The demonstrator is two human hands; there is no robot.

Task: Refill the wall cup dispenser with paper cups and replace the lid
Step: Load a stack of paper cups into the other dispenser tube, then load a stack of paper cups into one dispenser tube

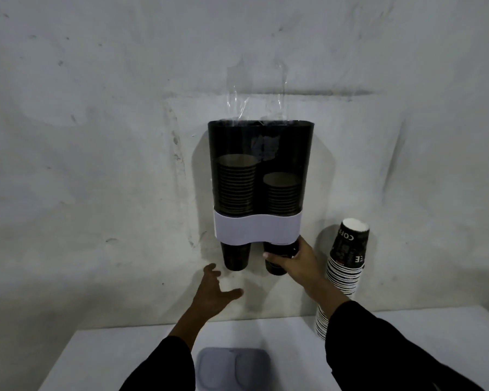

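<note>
A dark see-through cup dispenser (259,142) with a white lower band (257,228) hangs on the wall, its top uncovered. Two stacks of paper cups sit inside, the left stack (236,187) taller than the right stack (283,196). One cup sticks out below each side. My right hand (294,262) grips the right bottom cup (275,268). Just below the left bottom cup (235,258), my left hand (213,292) is spread and touches nothing. The grey lid (233,369) lies flat on the white table (407,334) at the near edge.
A tall leaning stack of black and white paper cups (343,277) stands on the table against the wall, right of the dispenser. Clear plastic wrap (254,100) sticks up behind the dispenser's top. The wall is scuffed grey.
</note>
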